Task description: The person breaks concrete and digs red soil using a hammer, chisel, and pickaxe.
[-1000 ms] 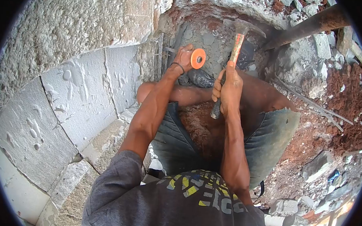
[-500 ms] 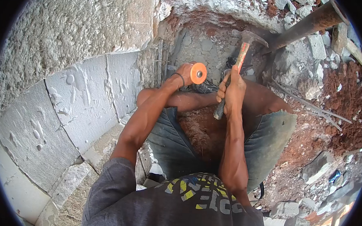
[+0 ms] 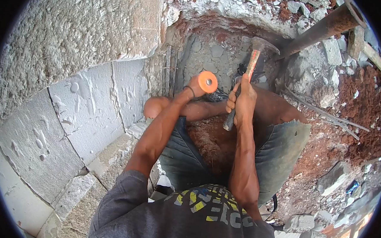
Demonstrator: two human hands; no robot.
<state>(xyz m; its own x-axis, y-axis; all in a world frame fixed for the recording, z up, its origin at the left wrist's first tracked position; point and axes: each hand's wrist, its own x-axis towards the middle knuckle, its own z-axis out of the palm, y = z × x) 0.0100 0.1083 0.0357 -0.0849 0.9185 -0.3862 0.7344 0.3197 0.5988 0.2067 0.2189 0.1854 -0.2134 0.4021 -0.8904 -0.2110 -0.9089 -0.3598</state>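
Observation:
My left hand (image 3: pixel 196 85) is closed round a tool whose round orange guard (image 3: pixel 208 82) faces up, with a metal end at its centre; the rest of that tool is hidden below. My right hand (image 3: pixel 244 102) grips the handle of a hammer (image 3: pixel 253 64). The hammer's curved metal head points up and away from me, and the dark butt of its handle sticks out under my palm. A gap separates the hammer from the orange guard. Beneath both hands lie my crossed legs and a pit with a rubble floor (image 3: pixel 211 55).
A rough concrete mass (image 3: pixel 87 27) and grey block wall (image 3: pixel 87 109) stand on the left. At the upper right a rusty metal pipe (image 3: pixel 320 31) leans into the pit. Thin metal rods (image 3: pixel 324 111) lie on red soil among broken stones (image 3: pixel 334 176).
My left hand and the orange guard have moved slightly down, and the guard is tilted differently. The hammer and my right hand have shifted a little down and to the left.

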